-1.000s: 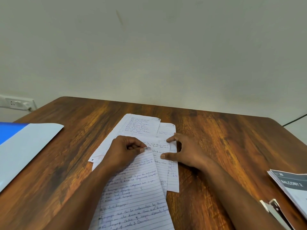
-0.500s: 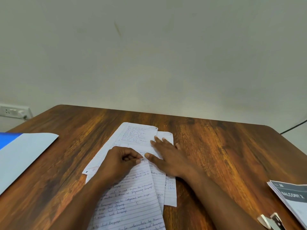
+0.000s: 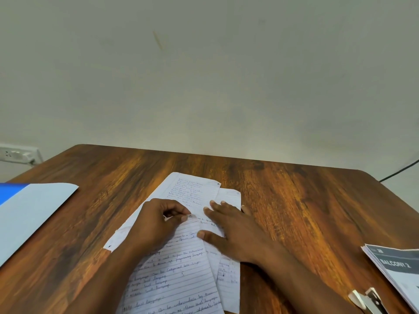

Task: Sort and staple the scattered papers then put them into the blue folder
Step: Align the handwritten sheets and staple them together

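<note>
wooden table [image 3: 294, 200]; left hand [image 3: 156, 225] grip pinching papers [image 3: 181, 268]; right hand [image 3: 235, 232] flat, pressing

Left hand [image 3: 156, 225] pinches with curled fingers; right hand [image 3: 233, 232] lies flat.

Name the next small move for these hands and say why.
Probably lift the top sheet that the left hand pinches by its corner and square it over the others; the right hand lies flat on the fanned-out papers, which aren't aligned for stapling.
</note>
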Tool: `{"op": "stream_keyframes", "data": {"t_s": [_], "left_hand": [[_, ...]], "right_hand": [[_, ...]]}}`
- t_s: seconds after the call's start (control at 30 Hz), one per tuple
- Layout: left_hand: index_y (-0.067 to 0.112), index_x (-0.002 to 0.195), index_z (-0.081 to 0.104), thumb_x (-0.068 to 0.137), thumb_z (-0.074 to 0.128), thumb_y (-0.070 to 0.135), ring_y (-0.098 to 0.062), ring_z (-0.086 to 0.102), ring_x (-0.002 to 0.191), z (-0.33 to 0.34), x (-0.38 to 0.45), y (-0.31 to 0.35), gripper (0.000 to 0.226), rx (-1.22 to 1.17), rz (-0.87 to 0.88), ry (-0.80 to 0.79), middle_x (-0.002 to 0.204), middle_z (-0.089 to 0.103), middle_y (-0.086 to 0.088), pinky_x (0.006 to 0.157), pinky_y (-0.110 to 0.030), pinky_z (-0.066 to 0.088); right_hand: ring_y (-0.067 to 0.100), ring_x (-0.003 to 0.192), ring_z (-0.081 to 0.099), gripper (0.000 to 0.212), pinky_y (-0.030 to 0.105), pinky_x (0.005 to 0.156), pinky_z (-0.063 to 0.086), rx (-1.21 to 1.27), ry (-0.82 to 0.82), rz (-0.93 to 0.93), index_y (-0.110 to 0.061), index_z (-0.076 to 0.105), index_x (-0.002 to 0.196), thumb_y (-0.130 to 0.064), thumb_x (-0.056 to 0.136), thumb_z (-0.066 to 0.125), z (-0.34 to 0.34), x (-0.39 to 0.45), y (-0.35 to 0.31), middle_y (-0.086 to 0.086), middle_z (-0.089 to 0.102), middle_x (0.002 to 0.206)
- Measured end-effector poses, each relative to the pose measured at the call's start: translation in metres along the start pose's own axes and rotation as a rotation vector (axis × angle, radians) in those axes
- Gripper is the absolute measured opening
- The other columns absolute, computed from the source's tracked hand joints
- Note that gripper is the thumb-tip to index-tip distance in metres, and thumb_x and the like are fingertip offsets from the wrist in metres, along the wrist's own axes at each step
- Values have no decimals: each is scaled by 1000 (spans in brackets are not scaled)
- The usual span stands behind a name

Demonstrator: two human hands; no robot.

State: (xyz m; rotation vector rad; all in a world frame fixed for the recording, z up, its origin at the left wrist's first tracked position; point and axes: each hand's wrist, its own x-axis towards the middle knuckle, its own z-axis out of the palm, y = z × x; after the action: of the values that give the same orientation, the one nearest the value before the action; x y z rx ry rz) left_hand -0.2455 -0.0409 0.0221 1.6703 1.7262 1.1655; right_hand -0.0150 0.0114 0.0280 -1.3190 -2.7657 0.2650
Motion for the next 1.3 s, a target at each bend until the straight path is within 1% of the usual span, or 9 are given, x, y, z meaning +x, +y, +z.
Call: {"op": "stream_keyframes", "data": {"t_s": [0.23, 0.3, 0.37, 0.43, 0.5, 0.7, 0.8, 1.03, 1.3], "left_hand": [[31, 90, 83, 91, 80, 14, -4, 72, 86, 2, -2, 0, 17, -61, 20, -18, 88, 79, 17, 73, -21, 52], [30, 90, 83, 91, 80, 14, -4, 72, 84, 3, -3, 1, 16, -44, 14, -54, 87, 79, 16, 71, -20, 53], [30, 89, 83, 91, 80, 14, -3, 72, 84, 4, -2, 1, 16, -15, 20, -82, 86, 79, 17, 73, -21, 54], [30, 89, 83, 91, 81, 15, -3, 72, 86, 4, -2, 0, 16, -5, 18, -91, 87, 79, 18, 75, -22, 55], [31, 90, 83, 91, 81, 15, -4, 73, 86, 4, -1, -1, 16, -10, 15, -94, 88, 79, 18, 76, -23, 55], [30, 88, 83, 90, 81, 14, -5, 73, 84, 6, 1, -4, 17, -23, 3, -82, 87, 79, 16, 76, -22, 55], [29, 88, 83, 90, 81, 14, -5, 73, 83, 6, 1, -4, 16, -25, 10, -85, 86, 79, 16, 76, -22, 55], [29, 89, 83, 90, 81, 13, -5, 74, 84, 6, 1, -3, 16, -16, 20, -81, 87, 79, 17, 76, -21, 55], [29, 88, 83, 90, 82, 14, -6, 74, 83, 7, 1, -4, 15, -17, 19, -80, 86, 79, 16, 78, -27, 58]], "right_hand": [[11, 153, 29, 83, 53, 120, 23, -6, 50, -79, -39, 41, 155, -88, 92, 19, -5, -24, -3, -11, 32, 166], [9, 134, 55, 79, 50, 113, 37, 103, 81, -56, -35, 65, 133, -87, 93, 22, -9, -19, -1, -10, 63, 143], [7, 107, 68, 68, 41, 97, 51, 283, 208, 11, -29, 74, 116, -82, 94, 37, -10, -5, 7, -9, 76, 115], [7, 107, 64, 52, 24, 84, 51, 378, 336, 133, -28, 69, 129, -64, 93, 63, -7, 15, 19, -9, 71, 126], [11, 113, 60, 59, 28, 87, 54, 390, 378, 232, -28, 64, 135, -56, 85, 78, -5, 33, 30, -8, 65, 132], [18, 116, 57, 67, 40, 98, 52, 314, 325, 377, -33, 64, 129, -74, 77, 73, 5, 69, 41, -4, 52, 128], [15, 116, 54, 64, 40, 100, 51, 319, 343, 377, -37, 64, 131, -68, 76, 78, 6, 72, 38, -7, 52, 126], [7, 93, 60, 38, 37, 82, 57, 447, 417, 404, -32, 64, 82, -54, 67, 92, 6, 70, 36, -18, 55, 101], [4, 81, 70, 14, 41, 79, 62, 628, 510, 369, -26, 75, 76, -26, 83, 87, 10, 71, 41, -14, 74, 81]]}}
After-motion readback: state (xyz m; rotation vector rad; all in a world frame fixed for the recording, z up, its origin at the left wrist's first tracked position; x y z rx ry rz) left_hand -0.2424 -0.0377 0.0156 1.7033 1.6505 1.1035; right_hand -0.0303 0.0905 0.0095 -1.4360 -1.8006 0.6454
